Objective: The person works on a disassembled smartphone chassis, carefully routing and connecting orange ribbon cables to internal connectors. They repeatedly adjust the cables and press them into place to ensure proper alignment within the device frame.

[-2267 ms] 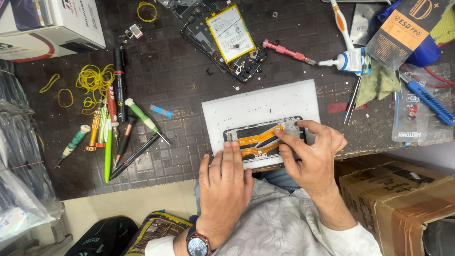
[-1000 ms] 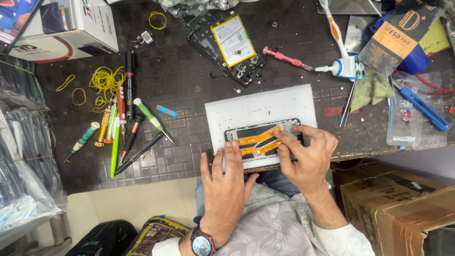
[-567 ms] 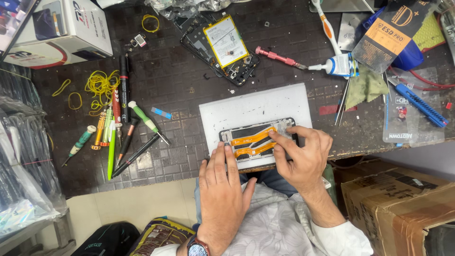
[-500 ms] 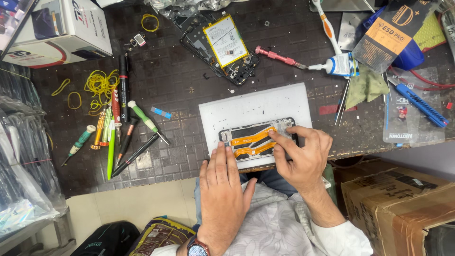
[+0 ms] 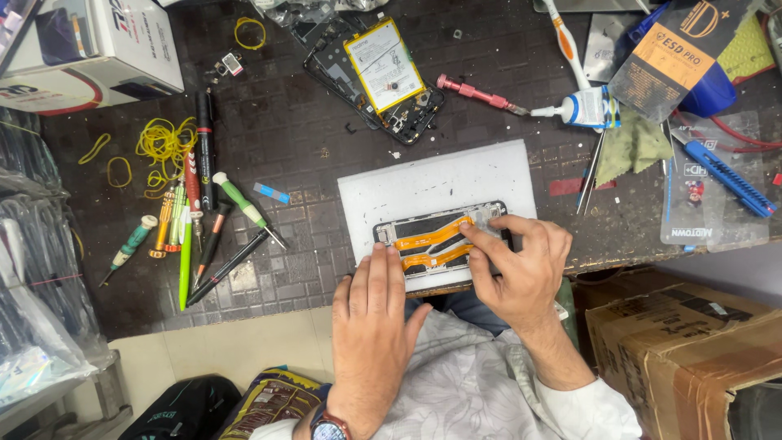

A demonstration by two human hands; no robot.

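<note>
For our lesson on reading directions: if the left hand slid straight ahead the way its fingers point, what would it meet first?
The left hand points away from the person, so it would probably first meet the opened phone frame with orange ribbon cables, lying on the white mat.

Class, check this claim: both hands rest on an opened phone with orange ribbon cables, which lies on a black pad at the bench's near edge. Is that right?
Not quite. In the head view the pad is white, not black. The rest holds: the left hand and right hand both rest on the opened phone with orange ribbon cables, at the bench's near edge.
</note>
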